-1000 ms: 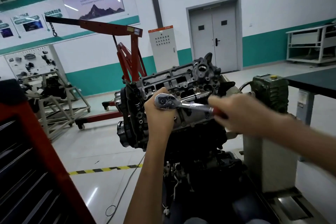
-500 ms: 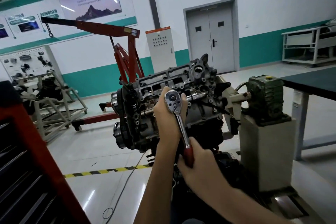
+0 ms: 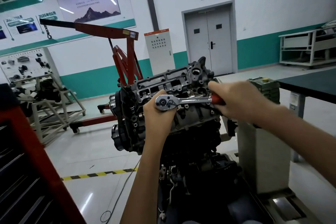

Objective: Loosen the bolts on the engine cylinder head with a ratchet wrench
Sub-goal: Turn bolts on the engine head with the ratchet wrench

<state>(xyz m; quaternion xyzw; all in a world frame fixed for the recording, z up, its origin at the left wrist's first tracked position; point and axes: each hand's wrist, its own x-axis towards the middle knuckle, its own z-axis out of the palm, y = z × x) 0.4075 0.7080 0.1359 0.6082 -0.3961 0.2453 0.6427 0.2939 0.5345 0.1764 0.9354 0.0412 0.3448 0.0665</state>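
The right hand [image 3: 236,101] grips the red handle of the ratchet wrench [image 3: 183,100], which lies level with its handle pointing right. The left hand [image 3: 157,117] curls beneath its chrome head, apparently steadying it against the cylinder head [image 3: 163,82]; the bolt is hidden.

Bolt unseen beneath ratchet wrench [image 3: 189,99]

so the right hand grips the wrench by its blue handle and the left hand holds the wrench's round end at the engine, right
Not quite: the handle is red, not blue. The head view shows the right hand gripping the wrench by its red handle, while the left hand holds the wrench's round end at the engine.
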